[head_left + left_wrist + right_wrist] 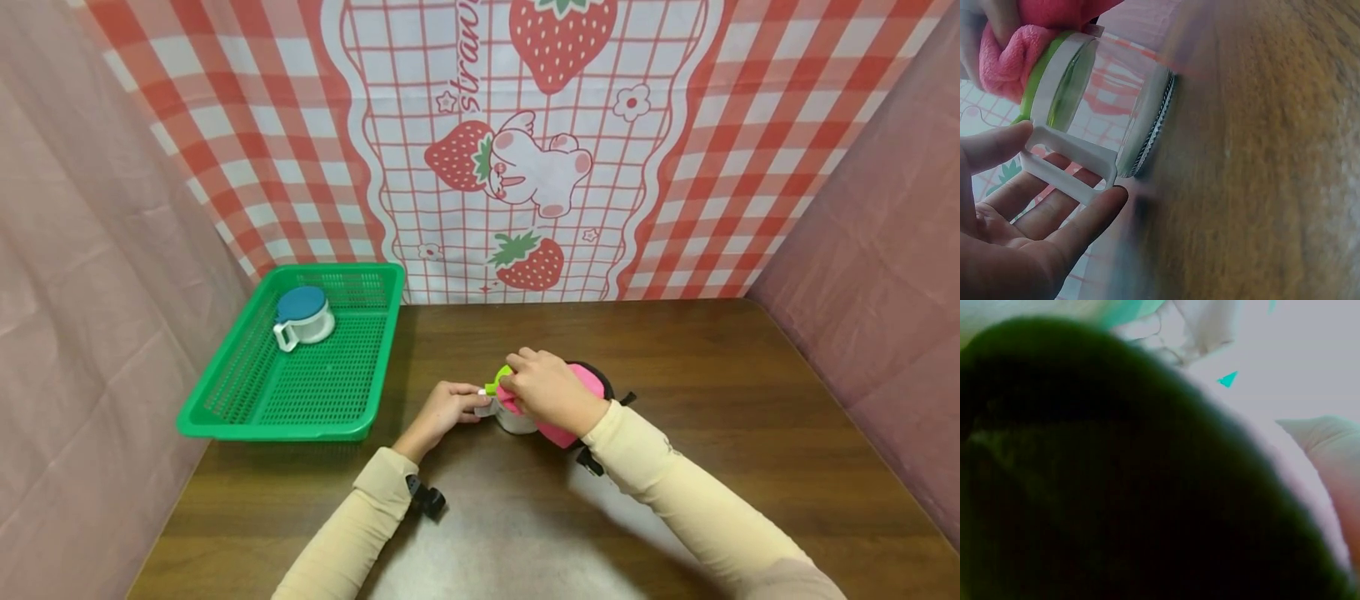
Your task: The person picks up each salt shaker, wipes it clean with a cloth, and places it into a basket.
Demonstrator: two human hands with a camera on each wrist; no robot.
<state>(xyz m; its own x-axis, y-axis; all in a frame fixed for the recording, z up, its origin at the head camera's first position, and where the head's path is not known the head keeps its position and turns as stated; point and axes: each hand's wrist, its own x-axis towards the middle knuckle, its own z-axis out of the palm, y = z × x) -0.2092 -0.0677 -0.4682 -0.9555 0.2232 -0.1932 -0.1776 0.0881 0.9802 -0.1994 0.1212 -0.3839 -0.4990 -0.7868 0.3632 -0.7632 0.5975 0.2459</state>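
Note:
A clear jar (1107, 94) with a white handle (1075, 149) and a green lid (1040, 72) stands on the wooden table, at centre in the head view. My left hand (442, 411) holds the handle, thumb at its lid end and fingers along its other side. Over the lid, my right hand (551, 390) grips a fluffy pink cloth (590, 380) with a dark edge. The cloth bunches under its fingers, against the lid's rim. A dark blurred shape fills most of the right wrist view and hides the right fingers there.
At the left stands a green plastic basket (277, 432). In it sits a white-handled container with a blue lid (302, 303). A checked strawberry curtain (682, 208) hangs behind the table (750, 433), with pink drapes on both sides.

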